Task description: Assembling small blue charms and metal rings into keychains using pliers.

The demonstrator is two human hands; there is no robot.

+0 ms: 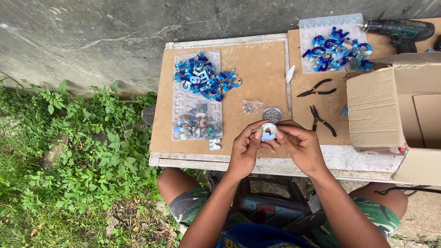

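Both hands meet over the near edge of the board. The left hand and right hand pinch one small charm between fingertips: a pale blue and glittery silver piece, ring-like in shape. Both grips are narrow and closed on the charm, thumbs and forefingers touching its rim.

Handling judgement: the charm looks light, stiff and glossy, likely cast resin, so probably slippery and liable to chip if dropped. The outer rim seems the safest place to take hold; the thin sections look weakest.

Just beyond the grip lie a round silver tin and a small clear bag. To the left of the grip a clear mould sheet carries a heap of blue letters. To the right lie two pairs of pliers, and further right an open cardboard box. A second mould with more blue letters and a green drill sit at the far right.

Surface: brown hardboard on a worn white bench, flat and matt. Setting is outdoors, concrete wall behind, weeds to the left.
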